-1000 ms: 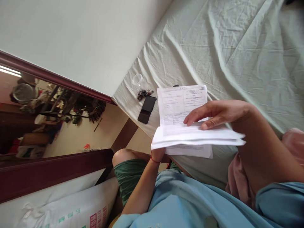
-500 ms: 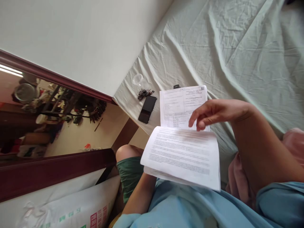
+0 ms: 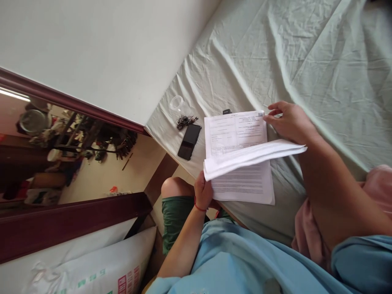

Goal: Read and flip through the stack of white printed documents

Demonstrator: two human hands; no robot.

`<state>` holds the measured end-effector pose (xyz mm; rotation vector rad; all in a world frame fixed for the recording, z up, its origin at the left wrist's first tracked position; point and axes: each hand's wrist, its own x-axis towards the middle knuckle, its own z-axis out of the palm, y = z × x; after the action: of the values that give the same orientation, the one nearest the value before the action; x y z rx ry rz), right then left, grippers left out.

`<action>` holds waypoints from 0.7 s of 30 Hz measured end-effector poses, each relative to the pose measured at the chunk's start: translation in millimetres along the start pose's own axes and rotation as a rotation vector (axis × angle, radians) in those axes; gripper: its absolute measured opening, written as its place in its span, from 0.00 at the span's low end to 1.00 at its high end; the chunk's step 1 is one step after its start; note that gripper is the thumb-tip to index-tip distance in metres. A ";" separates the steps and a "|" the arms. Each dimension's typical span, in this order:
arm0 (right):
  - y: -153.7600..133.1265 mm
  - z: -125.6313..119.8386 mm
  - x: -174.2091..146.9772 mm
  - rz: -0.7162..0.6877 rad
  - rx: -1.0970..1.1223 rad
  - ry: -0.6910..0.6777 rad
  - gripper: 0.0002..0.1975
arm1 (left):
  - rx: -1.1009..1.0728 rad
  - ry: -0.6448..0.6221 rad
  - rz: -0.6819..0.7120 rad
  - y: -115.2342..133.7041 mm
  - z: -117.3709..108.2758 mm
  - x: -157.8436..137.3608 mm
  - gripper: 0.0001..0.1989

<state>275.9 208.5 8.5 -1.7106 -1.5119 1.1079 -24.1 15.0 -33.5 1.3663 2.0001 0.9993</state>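
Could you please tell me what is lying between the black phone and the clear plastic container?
In the head view, a dark tangled cord lies between the black phone and the clear plastic container.

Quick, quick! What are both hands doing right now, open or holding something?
Left hand: closed, holding the raised sheets at their left end.
Right hand: at the top right corner of the printed page; can't tell if it's pinching.

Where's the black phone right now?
In the head view, the black phone lies on the pale cloth, left of the printed papers and just below the dark tangled bundle.
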 end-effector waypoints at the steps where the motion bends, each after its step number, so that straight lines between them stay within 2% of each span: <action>1: 1.3 0.7 2.7 0.004 -0.035 -0.018 0.21 | 0.004 0.005 0.018 -1.3 0.2 -0.1 0.20; 4: 6.2 4.6 10.0 0.021 -0.075 -0.025 0.22 | 0.006 0.006 0.084 -3.5 0.6 -0.2 0.21; 8: 10.3 8.8 10.0 0.003 0.054 0.034 0.19 | -0.012 -0.005 0.095 -5.7 0.9 -0.7 0.22; 13: 5.9 8.3 2.6 0.017 0.183 0.133 0.07 | 0.022 0.007 0.095 -6.6 0.3 -1.6 0.21; 15: 4.6 7.7 1.9 0.021 0.223 0.163 0.14 | 0.037 0.009 0.098 -5.9 0.1 -1.6 0.21; 18: 4.2 7.6 2.3 0.023 0.225 0.135 0.18 | 0.046 0.011 0.085 -5.0 -0.1 -1.4 0.21; 21: 3.2 7.8 2.6 0.039 0.117 0.065 0.11 | 0.048 0.014 0.072 -5.1 -0.2 -1.0 0.21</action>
<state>270.6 209.7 1.5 -1.6861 -1.3530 1.1262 -26.6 12.9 -37.5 1.4700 2.0106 1.0009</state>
